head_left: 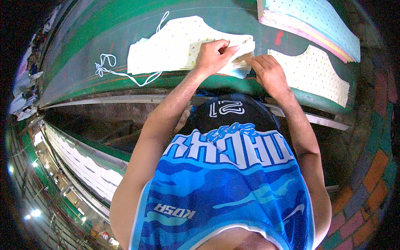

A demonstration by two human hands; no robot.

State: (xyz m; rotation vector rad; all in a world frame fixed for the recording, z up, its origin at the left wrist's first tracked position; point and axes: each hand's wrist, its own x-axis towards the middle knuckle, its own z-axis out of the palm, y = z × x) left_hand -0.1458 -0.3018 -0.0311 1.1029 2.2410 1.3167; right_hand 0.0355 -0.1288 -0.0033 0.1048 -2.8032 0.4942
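A stack of cream cut fabric pieces with small coloured dots (166, 48) lies on the green table in front of me. Over its right end, my left hand (213, 57) has thumb and fingers closed on the lifted edge of the upper layers. Just right of that edge is my right hand (270, 74), its fingers curled together at the stack's corner; what they pinch is hidden. Pale blue layers show beneath the cream ones there. A white cord (141, 81) loops out from under the stack's left side.
Right of my right hand lies another cream dotted fabric piece (312, 71). Behind it rises a thick stack of pale blue, yellow and pink fabric (310, 25). The green table (87, 46) has a metal rail along its near edge. Another long table with white cloth (79, 162) stands at lower left.
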